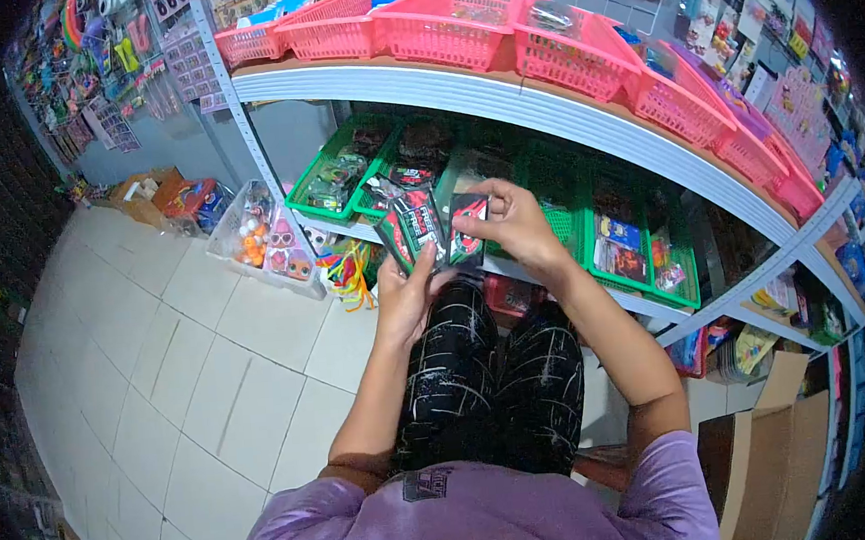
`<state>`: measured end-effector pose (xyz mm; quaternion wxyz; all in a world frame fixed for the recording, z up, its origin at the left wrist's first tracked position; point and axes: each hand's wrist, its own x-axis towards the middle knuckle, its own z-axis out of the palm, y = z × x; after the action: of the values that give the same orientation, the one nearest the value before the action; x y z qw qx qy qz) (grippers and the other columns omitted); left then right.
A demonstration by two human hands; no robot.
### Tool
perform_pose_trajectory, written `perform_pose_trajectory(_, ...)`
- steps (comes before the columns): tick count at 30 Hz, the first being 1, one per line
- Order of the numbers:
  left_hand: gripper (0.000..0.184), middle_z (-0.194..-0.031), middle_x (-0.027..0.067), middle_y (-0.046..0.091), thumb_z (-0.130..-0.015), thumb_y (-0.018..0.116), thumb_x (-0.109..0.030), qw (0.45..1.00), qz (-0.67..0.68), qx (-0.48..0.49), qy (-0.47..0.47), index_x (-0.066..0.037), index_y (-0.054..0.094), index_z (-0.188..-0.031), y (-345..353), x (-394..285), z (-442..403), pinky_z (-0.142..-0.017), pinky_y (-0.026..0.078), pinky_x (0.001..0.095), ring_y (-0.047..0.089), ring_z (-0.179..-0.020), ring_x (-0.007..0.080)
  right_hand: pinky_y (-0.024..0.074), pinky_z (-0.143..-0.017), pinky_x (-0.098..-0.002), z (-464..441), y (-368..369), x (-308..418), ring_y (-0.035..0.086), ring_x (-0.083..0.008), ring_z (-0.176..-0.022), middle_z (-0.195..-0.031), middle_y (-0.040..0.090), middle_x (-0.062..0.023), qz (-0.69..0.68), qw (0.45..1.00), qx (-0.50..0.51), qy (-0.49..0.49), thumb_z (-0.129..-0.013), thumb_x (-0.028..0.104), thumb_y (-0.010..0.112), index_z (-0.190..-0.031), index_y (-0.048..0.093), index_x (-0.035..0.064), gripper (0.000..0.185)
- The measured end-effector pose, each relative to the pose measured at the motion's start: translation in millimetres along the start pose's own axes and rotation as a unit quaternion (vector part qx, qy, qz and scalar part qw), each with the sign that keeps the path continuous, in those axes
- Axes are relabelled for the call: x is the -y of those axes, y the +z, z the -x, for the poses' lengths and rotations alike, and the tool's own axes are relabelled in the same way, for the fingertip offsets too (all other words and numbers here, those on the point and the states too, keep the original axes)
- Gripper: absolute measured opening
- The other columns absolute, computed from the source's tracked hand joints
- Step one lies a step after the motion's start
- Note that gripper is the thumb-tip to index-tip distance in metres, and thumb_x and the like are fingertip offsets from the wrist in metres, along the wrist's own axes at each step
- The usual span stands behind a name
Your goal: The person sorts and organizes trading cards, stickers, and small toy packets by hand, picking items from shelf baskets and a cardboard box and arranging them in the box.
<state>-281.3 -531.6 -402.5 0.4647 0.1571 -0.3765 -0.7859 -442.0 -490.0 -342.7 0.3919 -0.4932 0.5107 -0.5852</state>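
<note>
My left hand (404, 294) is closed on a stack of black, red and green printed packets (412, 229), held above my knees. To its right, my right hand (515, 226) pinches another dark packet (469, 225) with red and white print, thumb on its front. The two lots of packets are side by side, close together. Just beyond them is a lower shelf with green baskets (320, 210) holding packaged goods. Small packaged items with blue and red print (619, 247) lie in a green basket to the right.
Pink baskets (447, 40) line the upper shelf, whose metal edge (409, 75) spans the view. A clear bin of toys (268, 243) and a cardboard box (151, 194) stand on the tiled floor at left. An open carton (791, 446) is at lower right.
</note>
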Motion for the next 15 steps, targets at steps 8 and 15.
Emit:
perform_pose_trajectory(8, 0.015, -0.086, 0.0046, 0.065, -0.086, 0.063, -0.005, 0.997, -0.029, -0.056, 0.04, -0.003, 0.058, -0.101, -9, 5, -15, -0.058, 0.049, 0.0221, 0.061, -0.069, 0.0098, 0.0483, -0.083, -0.0248, -22, 9, -3, 0.061, -0.0119, -0.093, -0.106, 0.064, -0.0098, -0.022, 0.999, 0.015, -0.021, -0.082, 0.007, 0.069, -0.12, 0.055, -0.0049, 0.042)
perform_pose_trajectory(15, 0.029, -0.103, 0.0083, 0.06, -0.091, 0.057, -0.009, 0.99, -0.124, 0.058, -0.027, -0.001, 0.049, -0.119, -36, 3, -4, -0.08, 0.055, 0.0363, 0.061, -0.091, 0.0174, 0.0493, -0.07, -0.0217, -29, 12, -38, 0.061, -0.0081, -0.078, -0.091, 0.067, -0.0062, -0.015, 0.997, 0.067, 0.028, -0.079, 0.005, 0.071, -0.106, 0.062, -0.0019, 0.03)
